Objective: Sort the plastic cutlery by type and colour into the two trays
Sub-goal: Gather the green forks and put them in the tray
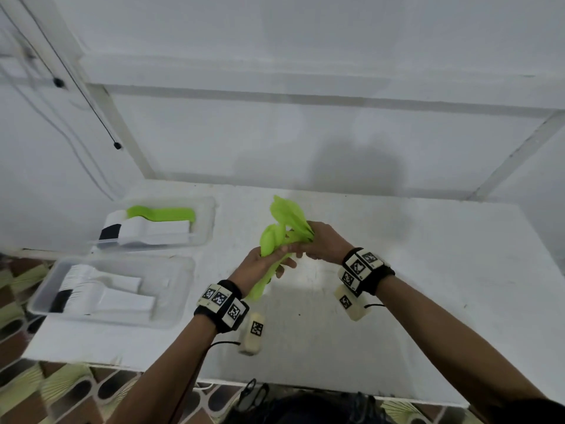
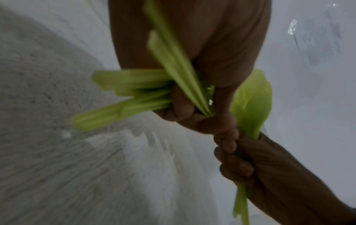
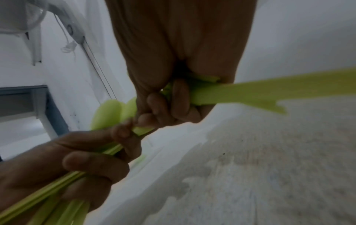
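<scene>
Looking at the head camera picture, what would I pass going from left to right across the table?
The two trays holding sorted white and green cutlery → left hand gripping a green bunch → right hand gripping another green bunch → bare table.

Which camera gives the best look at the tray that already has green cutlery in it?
The head view. It shows the far tray whole, with green cutlery lying beside white pieces. The left wrist and right wrist views show only the hands gripping green cutlery above the table; that tray is out of frame.
</scene>
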